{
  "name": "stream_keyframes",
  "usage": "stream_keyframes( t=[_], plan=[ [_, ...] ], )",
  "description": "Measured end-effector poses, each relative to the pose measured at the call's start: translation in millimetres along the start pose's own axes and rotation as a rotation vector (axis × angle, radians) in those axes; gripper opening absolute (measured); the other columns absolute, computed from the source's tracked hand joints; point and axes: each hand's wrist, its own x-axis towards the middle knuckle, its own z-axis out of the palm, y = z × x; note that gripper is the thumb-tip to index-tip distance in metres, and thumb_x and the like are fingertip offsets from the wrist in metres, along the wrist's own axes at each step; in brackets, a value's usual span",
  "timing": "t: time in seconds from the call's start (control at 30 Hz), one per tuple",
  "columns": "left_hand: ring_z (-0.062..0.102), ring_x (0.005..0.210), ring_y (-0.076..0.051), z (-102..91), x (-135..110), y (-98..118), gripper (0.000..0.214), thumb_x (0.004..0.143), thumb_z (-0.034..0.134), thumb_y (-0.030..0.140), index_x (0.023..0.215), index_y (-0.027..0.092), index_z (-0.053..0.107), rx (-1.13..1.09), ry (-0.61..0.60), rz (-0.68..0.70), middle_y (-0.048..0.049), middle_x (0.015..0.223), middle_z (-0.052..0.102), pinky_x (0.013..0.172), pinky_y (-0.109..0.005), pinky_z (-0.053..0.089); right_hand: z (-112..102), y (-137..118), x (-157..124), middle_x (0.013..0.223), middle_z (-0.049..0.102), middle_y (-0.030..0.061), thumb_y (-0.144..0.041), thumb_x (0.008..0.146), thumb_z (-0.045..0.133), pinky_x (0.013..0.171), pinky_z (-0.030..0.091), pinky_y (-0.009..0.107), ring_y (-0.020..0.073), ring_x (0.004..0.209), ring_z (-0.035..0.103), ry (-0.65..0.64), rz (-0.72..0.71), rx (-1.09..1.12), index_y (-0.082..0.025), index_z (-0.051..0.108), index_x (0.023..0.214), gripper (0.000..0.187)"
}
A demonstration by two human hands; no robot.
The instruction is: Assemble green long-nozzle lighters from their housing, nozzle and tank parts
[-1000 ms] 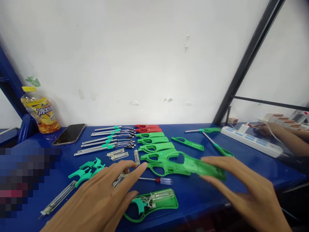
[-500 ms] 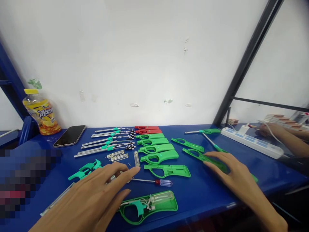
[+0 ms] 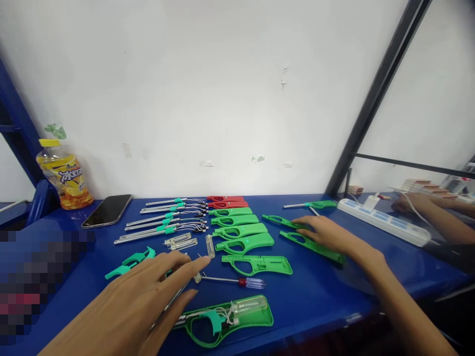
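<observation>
My left hand (image 3: pixel 144 301) hovers at the lower left, fingers apart, holding nothing that I can see. Just beyond its fingertips are a clear fuel tank (image 3: pixel 210 246) and a screwdriver (image 3: pixel 252 283). Below them lies an opened green lighter half (image 3: pixel 256 320) with a tank, wires, teal trigger and metal tube in it. At the right, my right hand (image 3: pixel 330 235) has its thumb and fingers around the rear end of a green lighter shell half (image 3: pixel 276 219). Another green shell half (image 3: pixel 315 246) lies under that hand, in front of it.
Green and red handle shells (image 3: pixel 241 231) form a column mid-table, beside wired metal tubes (image 3: pixel 148 221). Teal triggers (image 3: pixel 129 262) and loose tanks (image 3: pixel 181 242) lie left. Around stand a phone (image 3: pixel 107 211), a drink bottle (image 3: pixel 67 173), a finished lighter (image 3: pixel 321 203) and a power strip (image 3: pixel 386 222).
My right hand has moved away from me and left, from the nearer green shell half to the farther one. My left hand has barely moved.
</observation>
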Motion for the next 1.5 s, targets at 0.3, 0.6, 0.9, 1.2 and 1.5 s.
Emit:
stream_keyframes(
  t=[0.3,0.6,0.9,1.2,1.5],
  plan=[
    [0.074,0.127,-0.027,-3.3,5,-1,0.051,0.116,0.041,0.038,0.166,0.043,0.043,-0.063,-0.001,-0.077,-0.0002,0.144,0.073,0.102,-0.037,0.065,-29,-30,-12,0.119,0.083,0.0139,-0.037,0.102,0.064,0.081,0.064,0.052,0.0386,0.100,0.081,0.262,0.027,-0.127,-0.021,0.046,0.164,0.066],
    [0.068,0.136,-0.028,-6.5,15,6,0.052,0.111,0.047,0.024,0.159,0.044,0.053,-0.003,-0.051,-0.035,0.0031,0.165,0.054,0.100,-0.035,0.066,-55,-132,-51,0.122,0.081,0.0043,-0.038,0.111,0.059,0.092,0.061,0.041,0.0257,0.105,0.078,0.351,-0.252,-0.057,-0.033,0.043,0.163,0.054],
    [0.076,0.121,-0.029,-14.5,32,16,0.049,0.110,0.046,0.027,0.159,0.034,0.049,-0.114,0.049,-0.066,-0.0066,0.145,0.069,0.085,-0.037,0.071,-53,-170,-51,0.132,0.079,0.0052,-0.027,0.111,0.059,0.099,0.059,0.041,0.0241,0.112,0.077,0.293,-0.425,-0.009,-0.029,0.049,0.156,0.046],
    [0.069,0.130,-0.032,-9.3,33,26,0.032,0.110,0.052,0.027,0.140,0.030,0.063,-0.167,0.091,-0.052,-0.0112,0.148,0.064,0.100,-0.047,0.066,-52,-192,-48,0.125,0.080,0.0017,-0.027,0.115,0.055,0.096,0.055,0.042,0.0223,0.109,0.076,0.293,-0.512,-0.002,-0.027,0.053,0.149,0.035],
    [0.059,0.132,-0.029,-5.6,32,28,0.031,0.106,0.057,0.011,0.129,0.031,0.065,-0.238,0.157,-0.061,-0.0087,0.142,0.061,0.105,-0.048,0.055,-51,-201,-46,0.123,0.080,0.0031,-0.024,0.115,0.053,0.094,0.052,0.039,0.0220,0.108,0.075,0.330,-0.554,0.022,-0.022,0.055,0.146,0.031]
  ],
)
